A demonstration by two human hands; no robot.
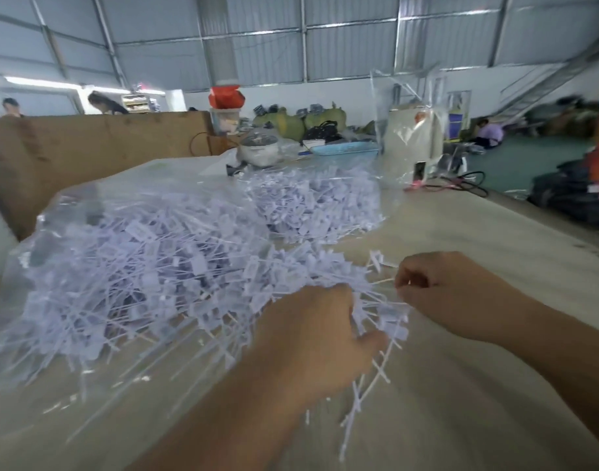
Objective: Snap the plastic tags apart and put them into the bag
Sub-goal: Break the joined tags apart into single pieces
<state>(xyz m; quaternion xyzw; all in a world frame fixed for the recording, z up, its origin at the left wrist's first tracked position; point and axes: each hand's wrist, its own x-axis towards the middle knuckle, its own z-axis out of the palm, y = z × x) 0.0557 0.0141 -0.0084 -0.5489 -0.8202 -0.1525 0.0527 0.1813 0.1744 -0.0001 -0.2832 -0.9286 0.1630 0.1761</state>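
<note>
A big heap of white plastic tags (148, 273) lies on and inside a clear plastic bag (97, 195) spread over the table's left half. A second heap of tags (318, 205) sits farther back. My left hand (311, 338) grips a bunch of joined tags (379, 321) at the near edge of the heap, fingers curled round them. My right hand (440, 287) is just to the right, pinching the thin tails of the same bunch. A bare plastic runner strip (366, 385) hangs down below my left hand.
The beige table (478, 385) stretches to the right and front. At the back stand a white machine under clear plastic (413, 137), a blue tray (345, 151), cables (461, 185) and a wooden board (97, 141). People sit and stand in the far background.
</note>
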